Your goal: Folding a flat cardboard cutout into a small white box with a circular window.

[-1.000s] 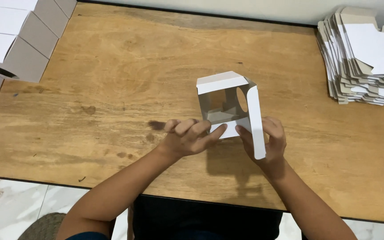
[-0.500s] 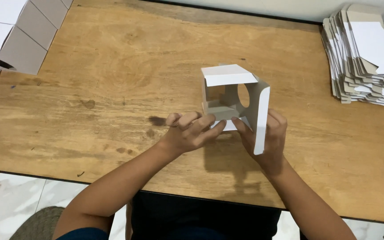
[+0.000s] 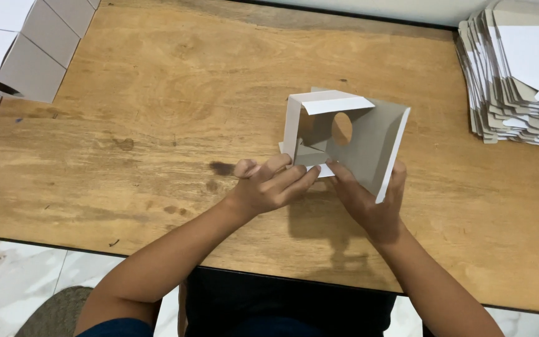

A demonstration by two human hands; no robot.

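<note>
Item: half-folded cardboard box (image 3: pixel 344 140), white outside, grey inside, round hole in one panel; centre of frame, just right of middle, on the wooden table (image 3: pixel 157 93).
Left hand (image 3: pixel 272 187): fingers curled, pressing the box's lower left flap.
Right hand (image 3: pixel 369 203): gripping the box's lower right panel.
Upper right: stack of flat box blanks (image 3: pixel 516 68).
Upper left: finished boxes (image 3: pixel 14 50).

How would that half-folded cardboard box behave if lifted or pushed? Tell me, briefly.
The half-folded box is thin sheet board with loose flaps, so it probably flexes and would likely spring open if let go. It looks hollow, so likely light for its size. Flat-sided, it should slide on the wooden table rather than roll. Both hands, left and right, steady its lower edge.
</note>
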